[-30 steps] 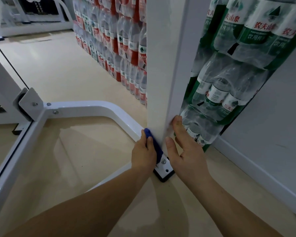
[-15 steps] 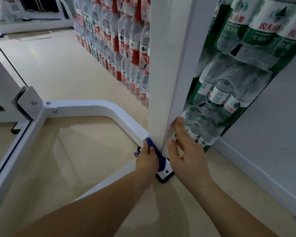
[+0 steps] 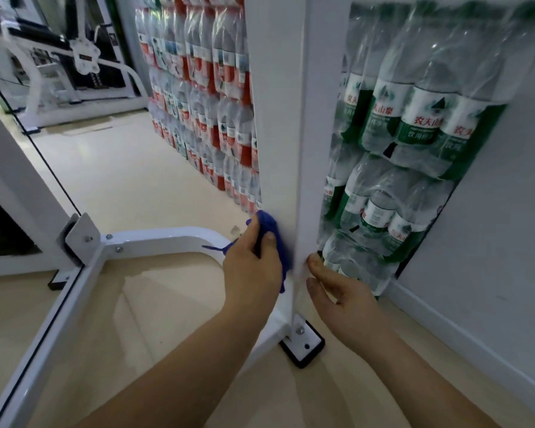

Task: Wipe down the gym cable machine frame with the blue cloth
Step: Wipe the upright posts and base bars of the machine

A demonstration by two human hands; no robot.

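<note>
Risen up white post (image 3: 278, 118), left grip (image 3: 254, 267) clutches blue cloth (image 3: 268, 224); right grip (image 3: 343, 293) straight-fingered on post; beige floor (image 3: 121, 168).

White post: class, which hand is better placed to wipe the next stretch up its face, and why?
Left. The left hand grips the blue cloth and presses it against the white post. The right hand holds no cloth; its fingers only touch the post's edge low down.
</note>
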